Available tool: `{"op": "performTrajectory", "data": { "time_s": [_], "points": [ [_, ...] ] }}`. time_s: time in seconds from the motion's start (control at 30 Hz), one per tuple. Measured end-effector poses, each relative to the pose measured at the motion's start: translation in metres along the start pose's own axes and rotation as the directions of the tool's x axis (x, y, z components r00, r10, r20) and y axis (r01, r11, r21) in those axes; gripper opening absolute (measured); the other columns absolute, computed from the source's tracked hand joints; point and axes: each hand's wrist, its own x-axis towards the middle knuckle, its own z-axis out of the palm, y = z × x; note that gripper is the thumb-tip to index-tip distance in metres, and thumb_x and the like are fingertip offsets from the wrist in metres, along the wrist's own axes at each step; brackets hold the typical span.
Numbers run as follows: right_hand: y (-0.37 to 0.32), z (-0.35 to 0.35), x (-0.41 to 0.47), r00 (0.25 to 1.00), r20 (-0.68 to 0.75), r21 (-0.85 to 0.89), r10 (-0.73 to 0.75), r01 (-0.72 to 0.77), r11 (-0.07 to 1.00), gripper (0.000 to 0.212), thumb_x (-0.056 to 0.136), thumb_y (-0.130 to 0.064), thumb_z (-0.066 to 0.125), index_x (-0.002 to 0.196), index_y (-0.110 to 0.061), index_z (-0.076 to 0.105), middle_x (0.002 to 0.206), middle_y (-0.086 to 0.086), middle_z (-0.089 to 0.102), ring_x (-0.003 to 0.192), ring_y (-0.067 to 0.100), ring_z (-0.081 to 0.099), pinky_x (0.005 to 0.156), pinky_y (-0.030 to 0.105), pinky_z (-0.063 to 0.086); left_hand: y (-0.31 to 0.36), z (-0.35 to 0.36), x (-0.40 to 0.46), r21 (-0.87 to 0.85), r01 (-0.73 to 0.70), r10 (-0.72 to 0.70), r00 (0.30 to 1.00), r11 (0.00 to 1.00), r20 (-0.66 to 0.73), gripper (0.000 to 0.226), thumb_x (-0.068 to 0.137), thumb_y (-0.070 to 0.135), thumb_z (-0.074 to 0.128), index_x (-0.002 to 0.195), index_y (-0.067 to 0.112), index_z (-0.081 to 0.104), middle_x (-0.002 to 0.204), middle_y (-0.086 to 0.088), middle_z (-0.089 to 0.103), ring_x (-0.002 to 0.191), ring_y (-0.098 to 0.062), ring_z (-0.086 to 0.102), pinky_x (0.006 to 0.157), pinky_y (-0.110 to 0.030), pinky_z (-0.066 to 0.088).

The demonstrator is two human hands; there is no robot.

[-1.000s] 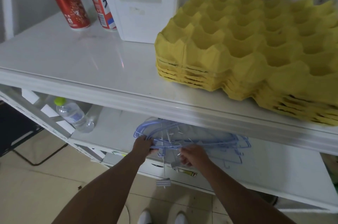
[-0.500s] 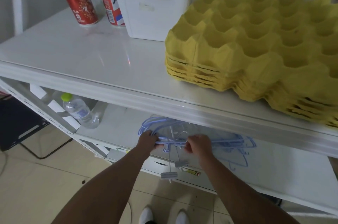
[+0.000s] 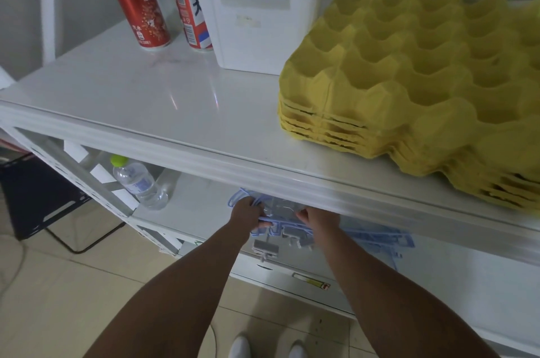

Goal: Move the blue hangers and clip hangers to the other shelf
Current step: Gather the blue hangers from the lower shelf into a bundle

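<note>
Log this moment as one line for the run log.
stage: gathering | left hand: grips blue hangers | right hand: holds same bundle | location: lower shelf | upper shelf: not yet reached

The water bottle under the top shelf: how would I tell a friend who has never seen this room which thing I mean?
Start at the white shelf unit's top shelf, then drop to the lower shelf beneath it. At its far left end, left of the blue hangers, lies the water bottle. It alone there is clear plastic with a lime-green cap.

Both arms reach fwd; left hand [image 3: 247, 213] & right hand [image 3: 317, 219] curled, each gripping something.
</note>
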Motion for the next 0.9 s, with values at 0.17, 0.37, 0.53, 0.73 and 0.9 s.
{"op": "performTrajectory", "data": {
  "time_s": [0.17, 0.37, 0.53, 0.73, 0.9],
  "points": [
    [0.000, -0.004, 0.001, 0.970, 0.244, -0.192, 0.018, 0.030, 0.981, 0.027, 0.103, -0.007, 0.036, 0.101, 0.006, 0.061, 0.073, 0.013, 0.046, 0.074, 0.017, 0.041, 0.073, 0.021, 0.028, -0.010, 0.003, -0.001, -0.055, 0.041, -0.040, 0.999, 0.998, 0.008, 0.017, 0.092, -0.007, 0.049, 0.080, 0.004, 0.054, 0.069, -0.015, 0.056, 0.049, -0.026, 0.066, 0.050, -0.036, 0.061],
    [0.026, -0.016, 0.000, 0.990, 0.138, -0.092, 0.030, -0.017, 0.996, 0.024, 0.093, -0.001, 0.048, 0.114, -0.002, 0.060, 0.097, 0.011, 0.059, 0.112, 0.028, 0.060, 0.096, 0.035, 0.046, -0.012, 0.007, 0.002, -0.064, 0.048, -0.047, 0.999, 0.997, 0.019, 0.010, 0.093, -0.001, 0.051, 0.089, 0.004, 0.058, 0.069, -0.015, 0.060, 0.055, -0.027, 0.068, 0.071, -0.047, 0.061],
    [0.055, -0.023, -0.005, 0.999, 0.015, 0.015, 0.042, -0.042, 0.999, 0.031, 0.096, -0.017, 0.044, 0.116, -0.006, 0.065, 0.117, 0.016, 0.066, 0.099, 0.024, 0.065, 0.086, 0.029, 0.052, -0.017, 0.008, -0.001, -0.070, 0.018, -0.016, 1.000, 0.997, 0.020, 0.015, 0.092, -0.004, 0.052, 0.081, 0.005, 0.057, 0.068, -0.012, 0.057, 0.064, -0.029, 0.066, 0.080, -0.048, 0.059],
    [0.106, -0.048, 0.001, 0.948, -0.304, -0.145, 0.095, -0.145, 0.979, 0.030, 0.090, -0.025, 0.052, 0.111, -0.013, 0.070, 0.122, 0.015, 0.065, 0.120, 0.033, 0.052, 0.096, 0.034, 0.043, -0.018, 0.016, -0.012, -0.079, -0.063, 0.062, 0.998, 0.995, -0.019, 0.018, 0.095, -0.002, 0.044, 0.081, 0.008, 0.050, 0.068, -0.012, 0.049, 0.054, -0.019, 0.050, 0.045, -0.022, 0.049],
    [0.143, -0.075, 0.006, 0.842, -0.349, 0.088, 0.411, -0.407, 0.909, 0.050, 0.083, -0.029, 0.065, 0.125, -0.004, 0.057, 0.134, 0.023, 0.044, 0.122, 0.039, 0.044, 0.098, 0.046, 0.042, -0.013, 0.021, -0.017, -0.121, -0.106, 0.105, 0.994, 0.987, -0.015, 0.024, 0.099, 0.000, 0.041, 0.078, 0.007, 0.049, 0.070, -0.014, 0.049, 0.061, -0.023, 0.050, 0.035, -0.015, 0.044]
  ]
}}
